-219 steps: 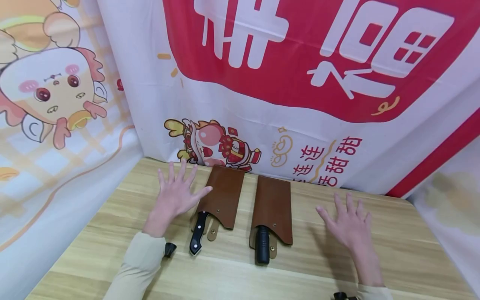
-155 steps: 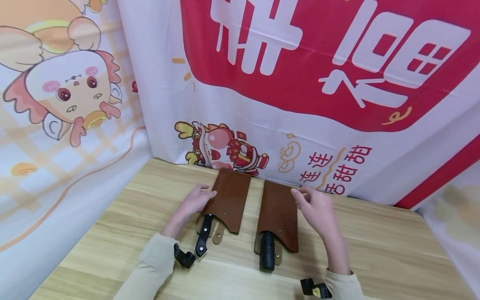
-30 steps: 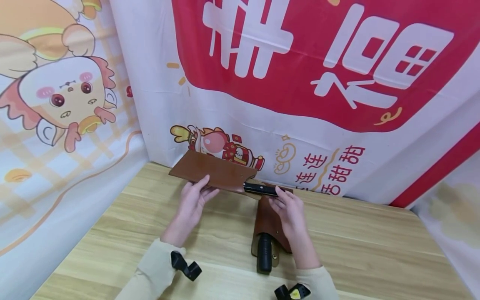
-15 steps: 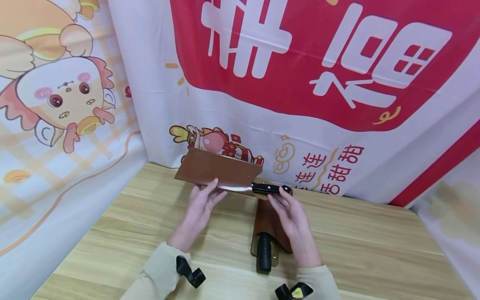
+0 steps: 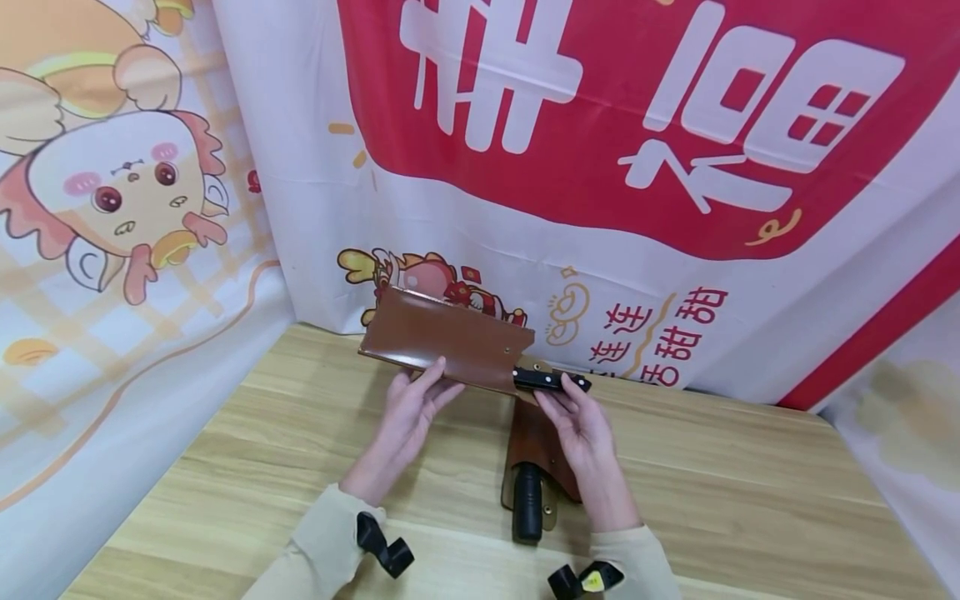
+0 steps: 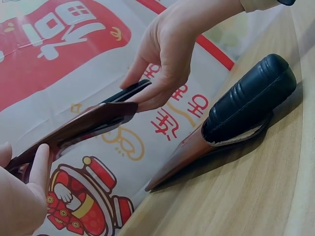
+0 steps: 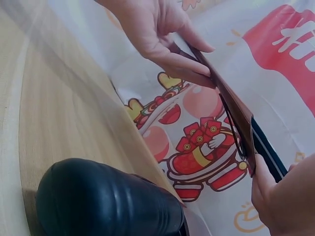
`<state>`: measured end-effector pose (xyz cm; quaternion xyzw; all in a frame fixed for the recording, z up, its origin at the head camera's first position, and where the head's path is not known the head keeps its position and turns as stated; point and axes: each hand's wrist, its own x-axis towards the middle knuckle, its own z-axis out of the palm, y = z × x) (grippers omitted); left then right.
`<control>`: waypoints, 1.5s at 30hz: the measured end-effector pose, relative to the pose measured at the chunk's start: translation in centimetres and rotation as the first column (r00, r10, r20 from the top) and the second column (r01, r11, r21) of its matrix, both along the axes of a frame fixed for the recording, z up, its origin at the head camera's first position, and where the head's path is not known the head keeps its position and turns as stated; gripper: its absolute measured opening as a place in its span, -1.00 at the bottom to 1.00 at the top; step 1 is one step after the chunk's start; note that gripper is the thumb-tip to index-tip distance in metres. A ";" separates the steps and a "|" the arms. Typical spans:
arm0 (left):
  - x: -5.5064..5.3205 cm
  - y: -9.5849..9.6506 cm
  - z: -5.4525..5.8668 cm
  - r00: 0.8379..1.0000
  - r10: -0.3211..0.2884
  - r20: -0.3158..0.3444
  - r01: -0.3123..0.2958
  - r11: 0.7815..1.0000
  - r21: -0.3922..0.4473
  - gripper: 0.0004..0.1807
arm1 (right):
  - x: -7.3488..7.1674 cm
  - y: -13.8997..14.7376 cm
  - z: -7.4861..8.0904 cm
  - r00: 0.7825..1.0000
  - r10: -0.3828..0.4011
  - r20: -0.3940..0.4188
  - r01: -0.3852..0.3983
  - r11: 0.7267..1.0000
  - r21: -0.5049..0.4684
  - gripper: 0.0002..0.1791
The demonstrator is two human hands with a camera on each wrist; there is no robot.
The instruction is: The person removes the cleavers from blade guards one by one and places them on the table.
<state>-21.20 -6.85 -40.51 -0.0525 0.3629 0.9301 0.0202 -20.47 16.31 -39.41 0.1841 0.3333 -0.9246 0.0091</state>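
Observation:
Raised above the back of the table is a brown leather knife sheath (image 5: 450,337) with a knife in it, lying sideways and its broad face toward the head camera. Only the riveted black handle (image 5: 536,380) shows; the blade is hidden inside. My left hand (image 5: 405,417) holds the sheath by its lower edge, thumb in front and fingers behind. My right hand (image 5: 583,425) pinches the handle near its end. Below, on the table, lies a second brown sheath (image 5: 534,433), with a ribbed black handle (image 5: 528,504) sticking out toward me.
The light wood table (image 5: 712,492) ends at a printed cloth backdrop (image 5: 480,208) close behind the raised sheath. Another patterned cloth (image 5: 150,333) hangs on the left. Black camera mounts (image 5: 386,546) sit on both wrists.
Earlier both sheaths lay side by side and my hands were spread open. Then I lifted the left one and turned it sideways. Over the last second it has shifted slightly right, its face tilting.

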 end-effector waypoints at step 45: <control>-1.6 -6.0 2.2 0.992 0.124 0.030 -0.127 0.986 0.107 -0.88 | 0.2 5.9 2.1 0.998 -0.054 -0.040 0.043 0.971 -0.237 -0.88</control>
